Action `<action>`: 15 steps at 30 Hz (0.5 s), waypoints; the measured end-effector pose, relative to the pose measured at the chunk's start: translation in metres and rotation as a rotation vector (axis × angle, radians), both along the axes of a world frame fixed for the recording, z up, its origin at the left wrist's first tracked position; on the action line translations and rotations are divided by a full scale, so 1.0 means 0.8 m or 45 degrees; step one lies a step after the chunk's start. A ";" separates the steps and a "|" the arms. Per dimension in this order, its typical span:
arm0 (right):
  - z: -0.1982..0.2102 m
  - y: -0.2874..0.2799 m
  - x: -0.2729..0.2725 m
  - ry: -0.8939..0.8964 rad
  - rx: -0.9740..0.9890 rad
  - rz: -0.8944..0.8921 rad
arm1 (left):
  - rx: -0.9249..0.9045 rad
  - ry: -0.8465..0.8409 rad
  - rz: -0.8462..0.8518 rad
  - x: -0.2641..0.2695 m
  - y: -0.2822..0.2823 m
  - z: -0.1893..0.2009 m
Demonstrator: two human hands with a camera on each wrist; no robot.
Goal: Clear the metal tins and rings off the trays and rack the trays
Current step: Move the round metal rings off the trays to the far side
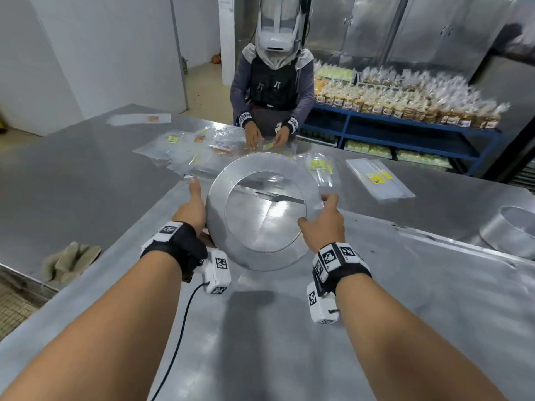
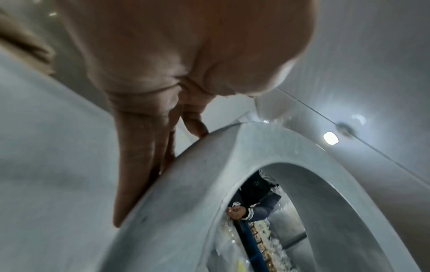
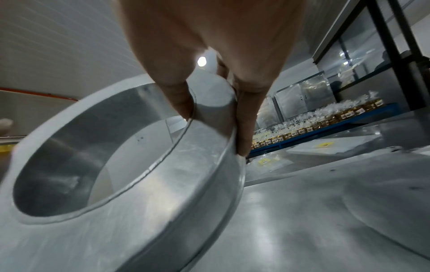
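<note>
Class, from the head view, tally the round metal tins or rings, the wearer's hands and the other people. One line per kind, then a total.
Round metal tins or rings: 2 (held ring, second piece at right)
Wearer's hands: 2 (left hand, right hand)
Other people: 1 (person opposite)
Total: 5

dim overhead light, blurred, edge-warped

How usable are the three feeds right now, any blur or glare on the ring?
Head view: the ring is sharp between the left hand and right hand, frame edges bowed by the lens. Left wrist view: ring smeared, palm crowding the top. Right wrist view: a ceiling lamp flares between the fingers.
</note>
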State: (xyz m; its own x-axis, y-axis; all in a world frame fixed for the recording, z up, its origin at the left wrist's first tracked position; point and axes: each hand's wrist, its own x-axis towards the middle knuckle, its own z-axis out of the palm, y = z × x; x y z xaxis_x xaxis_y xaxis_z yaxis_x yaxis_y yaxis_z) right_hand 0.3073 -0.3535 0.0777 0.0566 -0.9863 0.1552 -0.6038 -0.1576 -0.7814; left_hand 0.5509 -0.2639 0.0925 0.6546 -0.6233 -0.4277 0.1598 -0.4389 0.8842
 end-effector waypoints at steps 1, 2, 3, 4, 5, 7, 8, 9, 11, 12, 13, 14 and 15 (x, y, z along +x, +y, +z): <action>0.004 0.008 -0.017 -0.039 -0.028 0.009 | -0.068 0.150 0.039 -0.015 0.008 0.003; 0.004 0.015 -0.033 -0.075 -0.056 0.021 | -0.116 0.253 0.044 -0.031 0.015 0.008; 0.005 0.023 -0.048 -0.106 -0.084 0.038 | -0.134 0.303 0.020 -0.047 0.022 0.012; 0.006 0.030 -0.062 -0.134 -0.107 0.051 | -0.130 0.325 -0.020 -0.062 0.028 0.014; 0.006 0.037 -0.075 -0.163 -0.126 0.060 | -0.133 0.346 -0.052 -0.076 0.036 0.016; 0.005 0.049 -0.099 -0.228 -0.140 0.071 | -0.168 0.388 -0.091 -0.100 0.051 0.014; 0.003 0.053 -0.111 -0.250 -0.139 0.084 | -0.192 0.413 -0.116 -0.108 0.058 0.010; 0.000 0.057 -0.122 -0.253 -0.136 0.110 | -0.228 0.437 -0.145 -0.118 0.067 0.005; -0.004 0.064 -0.142 -0.229 -0.127 0.180 | -0.324 0.448 -0.179 -0.133 0.082 -0.007; -0.007 0.066 -0.151 -0.256 -0.096 0.210 | -0.374 0.451 -0.174 -0.138 0.090 -0.013; -0.007 0.069 -0.160 -0.319 -0.043 0.229 | -0.421 0.460 -0.165 -0.143 0.096 -0.019; -0.007 0.073 -0.168 -0.410 0.018 0.238 | -0.457 0.459 -0.172 -0.145 0.102 -0.024; -0.009 0.073 -0.175 -0.492 0.088 0.244 | -0.502 0.449 -0.196 -0.147 0.108 -0.029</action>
State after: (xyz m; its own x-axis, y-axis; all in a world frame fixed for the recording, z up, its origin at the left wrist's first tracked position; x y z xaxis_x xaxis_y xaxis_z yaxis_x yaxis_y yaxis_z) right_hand 0.1669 -0.2949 0.0706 0.1901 -0.9725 0.1347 -0.2297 -0.1775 -0.9569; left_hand 0.4332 -0.1773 0.0695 0.4025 -0.8579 -0.3193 0.4364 -0.1268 0.8908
